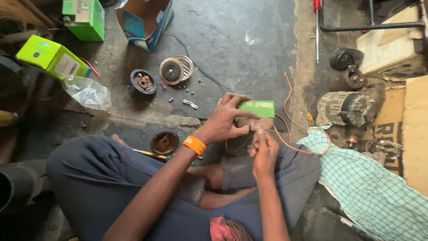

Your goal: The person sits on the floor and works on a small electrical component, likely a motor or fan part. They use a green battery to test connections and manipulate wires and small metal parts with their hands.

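Note:
I sit cross-legged on the floor. My left hand [226,119], with an orange wristband, grips a small green box [257,108] from above, fingers spread over its top and near side. My right hand [264,151] is just below the box with fingers pinched together at its lower edge, where thin orange wires [307,149] come out. What the fingertips pinch is too small to tell. The wires loop to the right over my knee.
On the concrete floor lie a round metal disc part [174,69], a black round part [143,81], a rusty cup part [164,143], small screws, a clear plastic bag [87,92], green cartons [52,57], an open cardboard box [145,20], a motor [347,108] and a checked cloth [370,187].

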